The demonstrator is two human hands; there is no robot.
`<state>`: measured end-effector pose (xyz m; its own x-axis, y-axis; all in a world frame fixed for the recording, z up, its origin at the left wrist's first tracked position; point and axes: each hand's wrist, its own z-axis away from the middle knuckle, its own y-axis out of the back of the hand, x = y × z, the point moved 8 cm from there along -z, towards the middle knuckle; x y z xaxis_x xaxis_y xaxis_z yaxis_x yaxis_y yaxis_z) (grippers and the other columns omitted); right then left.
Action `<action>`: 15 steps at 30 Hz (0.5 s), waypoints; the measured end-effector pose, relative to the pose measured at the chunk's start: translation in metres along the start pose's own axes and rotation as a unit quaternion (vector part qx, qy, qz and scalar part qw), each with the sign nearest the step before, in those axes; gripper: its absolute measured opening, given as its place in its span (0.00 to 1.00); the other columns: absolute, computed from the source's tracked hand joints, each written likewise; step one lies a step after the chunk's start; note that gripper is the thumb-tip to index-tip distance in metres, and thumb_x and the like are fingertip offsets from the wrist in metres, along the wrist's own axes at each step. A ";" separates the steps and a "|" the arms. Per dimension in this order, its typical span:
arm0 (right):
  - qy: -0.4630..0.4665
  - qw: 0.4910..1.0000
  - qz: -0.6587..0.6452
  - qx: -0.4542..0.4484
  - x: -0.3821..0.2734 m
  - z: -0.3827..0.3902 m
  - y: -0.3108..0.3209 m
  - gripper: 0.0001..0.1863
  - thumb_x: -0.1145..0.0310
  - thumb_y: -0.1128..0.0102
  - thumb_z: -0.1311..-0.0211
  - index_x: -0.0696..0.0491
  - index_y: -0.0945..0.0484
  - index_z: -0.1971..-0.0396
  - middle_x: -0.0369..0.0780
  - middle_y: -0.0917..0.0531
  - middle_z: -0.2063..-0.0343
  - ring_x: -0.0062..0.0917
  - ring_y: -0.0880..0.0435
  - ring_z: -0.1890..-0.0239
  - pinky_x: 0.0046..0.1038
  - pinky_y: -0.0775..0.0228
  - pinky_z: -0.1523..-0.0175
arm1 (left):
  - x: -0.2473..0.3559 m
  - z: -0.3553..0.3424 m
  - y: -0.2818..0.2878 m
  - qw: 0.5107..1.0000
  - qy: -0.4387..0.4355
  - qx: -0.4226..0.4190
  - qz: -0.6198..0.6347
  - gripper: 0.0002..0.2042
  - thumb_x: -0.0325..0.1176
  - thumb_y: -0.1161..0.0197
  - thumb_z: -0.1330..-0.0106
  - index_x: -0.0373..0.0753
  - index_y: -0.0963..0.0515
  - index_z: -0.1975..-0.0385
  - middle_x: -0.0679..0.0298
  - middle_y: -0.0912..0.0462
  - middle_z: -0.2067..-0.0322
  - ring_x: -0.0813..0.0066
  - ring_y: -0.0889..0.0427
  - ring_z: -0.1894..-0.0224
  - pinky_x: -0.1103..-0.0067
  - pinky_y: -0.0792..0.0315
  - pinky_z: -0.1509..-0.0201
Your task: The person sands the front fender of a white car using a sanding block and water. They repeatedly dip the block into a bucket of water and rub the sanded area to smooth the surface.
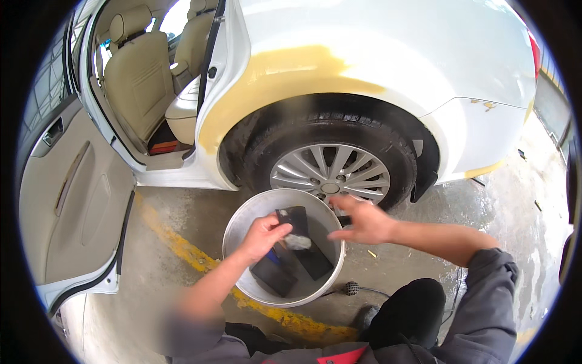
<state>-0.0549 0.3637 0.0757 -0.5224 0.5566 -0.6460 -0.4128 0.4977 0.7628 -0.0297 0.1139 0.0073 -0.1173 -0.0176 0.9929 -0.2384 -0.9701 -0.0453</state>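
Observation:
My left hand (265, 235) is closed, thumb against fingers, on the edge of a dark, flat sheet (293, 217) that looks like sandpaper. It is over a round white bucket (233, 233) on the floor in front of me. Inside the bucket lie more dark sheets (277, 276) and something blue (273, 256). A pale, whitish lump (297, 242) shows just below the held sheet; I cannot tell whether it touches it. My right hand (364, 221) is above the bucket's right rim, fingers apart and slightly blurred, with nothing seen in it.
Beyond the bucket stands a white car with a wheel (330, 173) and a yellowish patch (291, 67) over its wheel arch. Its rear door (79, 200) hangs open at the left. A yellow line (182, 246) crosses the floor; a dark, rounded object (351, 288) with a cable lies near my knee.

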 end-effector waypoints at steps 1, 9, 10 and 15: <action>0.054 0.998 -0.017 0.018 -0.013 -0.014 -0.011 0.39 0.45 0.31 0.33 0.58 0.26 0.32 0.53 0.19 0.40 0.50 0.16 0.41 0.43 0.23 0.36 | 0.007 0.000 -0.009 1.000 -0.023 -0.007 -0.019 0.06 0.27 0.33 0.25 0.32 0.14 0.56 0.72 0.19 0.58 0.85 0.21 0.59 0.82 0.26 0.54; 0.070 0.986 -0.057 0.140 -0.016 -0.043 -0.040 0.14 0.58 0.37 0.30 0.54 0.14 0.65 0.52 0.14 0.74 0.52 0.12 0.67 0.49 0.19 0.59 | -0.095 0.028 -0.043 0.937 0.237 -0.187 -0.176 0.11 0.38 0.36 0.24 0.37 0.14 0.56 0.66 0.12 0.63 0.78 0.14 0.63 0.76 0.19 0.57; 0.070 0.980 -0.076 0.168 -0.016 -0.043 -0.032 0.14 0.59 0.36 0.30 0.54 0.14 0.68 0.52 0.15 0.75 0.52 0.13 0.68 0.49 0.19 0.60 | -0.102 0.041 -0.063 0.863 0.289 -0.309 -0.277 0.11 0.36 0.38 0.25 0.36 0.13 0.58 0.65 0.12 0.66 0.76 0.14 0.64 0.75 0.19 0.60; 0.029 0.973 -0.190 0.131 -0.017 -0.024 -0.030 0.15 0.63 0.35 0.28 0.59 0.17 0.71 0.48 0.17 0.81 0.42 0.17 0.78 0.37 0.24 0.68 | -0.272 0.013 -0.047 0.629 0.144 -0.468 -0.605 0.16 0.44 0.39 0.27 0.39 0.11 0.57 0.61 0.09 0.66 0.71 0.11 0.64 0.67 0.18 0.59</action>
<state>-0.0516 0.3238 0.0643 -0.4134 0.2647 -0.8712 -0.3848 0.8164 0.4307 0.0264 0.1610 -0.2593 0.5571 0.7709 0.3088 -0.7678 0.3364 0.5452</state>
